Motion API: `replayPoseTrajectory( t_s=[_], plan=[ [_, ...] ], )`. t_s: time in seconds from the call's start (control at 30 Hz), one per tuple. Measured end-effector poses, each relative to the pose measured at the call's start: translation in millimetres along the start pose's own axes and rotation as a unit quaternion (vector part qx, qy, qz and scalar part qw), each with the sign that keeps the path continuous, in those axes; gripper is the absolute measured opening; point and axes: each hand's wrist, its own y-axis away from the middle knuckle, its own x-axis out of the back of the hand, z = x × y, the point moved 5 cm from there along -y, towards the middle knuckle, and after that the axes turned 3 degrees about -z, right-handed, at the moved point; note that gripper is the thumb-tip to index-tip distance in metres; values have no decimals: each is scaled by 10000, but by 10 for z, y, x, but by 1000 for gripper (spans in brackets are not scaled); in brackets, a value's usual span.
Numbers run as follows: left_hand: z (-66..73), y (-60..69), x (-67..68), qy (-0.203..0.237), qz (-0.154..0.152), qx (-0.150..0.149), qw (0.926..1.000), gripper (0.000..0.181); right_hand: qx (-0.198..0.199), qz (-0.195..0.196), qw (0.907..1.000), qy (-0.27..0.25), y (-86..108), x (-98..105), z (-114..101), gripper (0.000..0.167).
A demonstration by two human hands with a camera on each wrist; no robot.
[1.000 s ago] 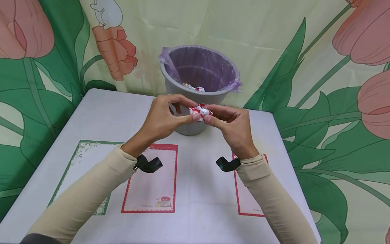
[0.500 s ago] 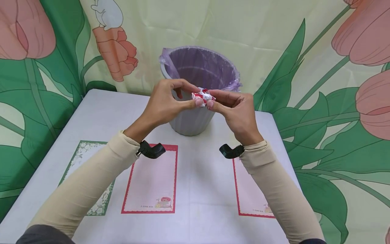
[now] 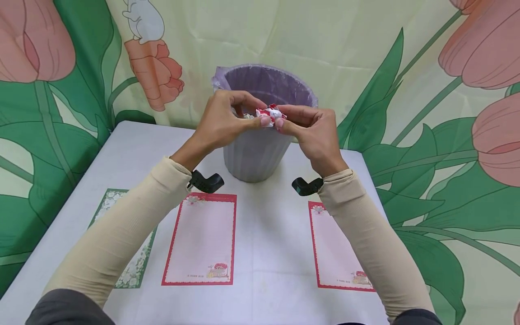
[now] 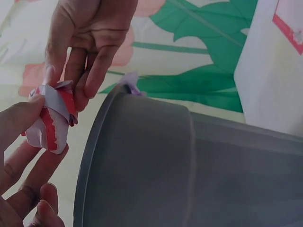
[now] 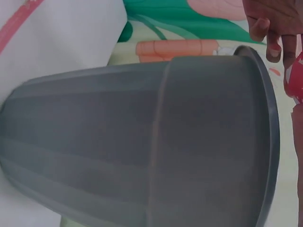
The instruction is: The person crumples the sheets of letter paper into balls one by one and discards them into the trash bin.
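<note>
A crumpled red and white paper (image 3: pixel 271 116) is pinched between both hands, in front of the opening of a grey bin (image 3: pixel 257 151) lined with a purple bag (image 3: pixel 280 83). My left hand (image 3: pixel 223 119) grips its left side between thumb and fingers, and my right hand (image 3: pixel 314 131) pinches its right side. In the left wrist view the crumpled paper (image 4: pixel 49 118) shows beside the bin's rim, with fingers of both hands on it. Only a red edge of the paper (image 5: pixel 296 80) appears in the right wrist view.
On the white table (image 3: pixel 272 253) lie a red-bordered sheet (image 3: pixel 203 239) at centre left, another red-bordered sheet (image 3: pixel 335 253) under the right forearm, and a green-bordered sheet (image 3: pixel 140 266) partly under the left forearm. A floral curtain (image 3: pixel 325 40) hangs behind the bin.
Both hands, still pinching the crumpled paper, have risen in the head view from in front of the bin's side up to its rim. They now cover part of the opening.
</note>
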Motion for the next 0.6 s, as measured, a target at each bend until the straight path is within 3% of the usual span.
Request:
replayPoseTrajectory(
  t_s=[0.3, 0.6],
  plan=[
    [-23, -197, 38, -360, -103, 288, 9989, 32, -56, 108, 9992, 388, -169, 35, -52, 29],
    [-60, -315, 43, -352, -245, 410, 9982, 34, -302, 236, 9968, 702, -279, 42, -81, 30]
  ],
)
